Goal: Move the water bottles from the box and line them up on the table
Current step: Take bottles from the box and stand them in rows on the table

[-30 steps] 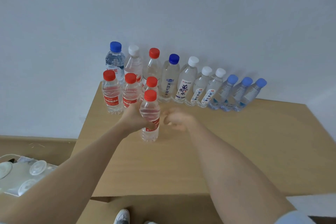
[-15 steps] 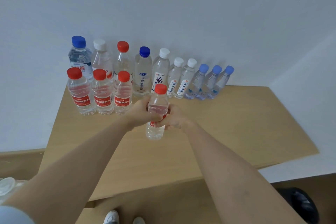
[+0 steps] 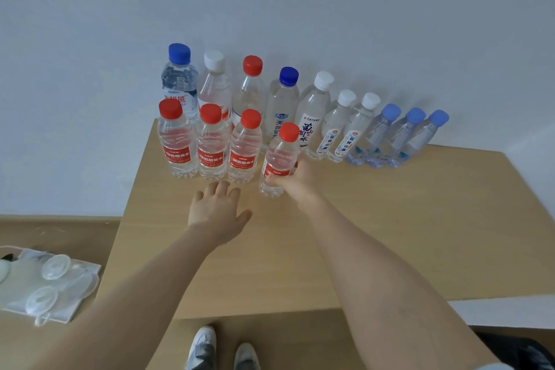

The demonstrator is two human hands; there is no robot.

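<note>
My right hand (image 3: pixel 295 179) grips a red-capped water bottle (image 3: pixel 277 156) with a red label, standing on the wooden table (image 3: pixel 390 234) just right of three matching red-capped bottles (image 3: pixel 210 144) in a front row. My left hand (image 3: pixel 216 210) hovers open and flat over the table, in front of that row, holding nothing. Behind, a back row of several bottles (image 3: pixel 315 117) with blue, white and red caps lines the wall. The box is out of view.
The white wall stands right behind the bottle rows. On the floor at lower left lies a clear plastic package (image 3: pixel 45 282). My shoes (image 3: pixel 222 348) show below the table's near edge. A dark object (image 3: pixel 522 351) sits at lower right.
My left hand has let go of the red-capped bottle and drawn back, open. My right hand took the bottle over and moved it back toward the front row.
</note>
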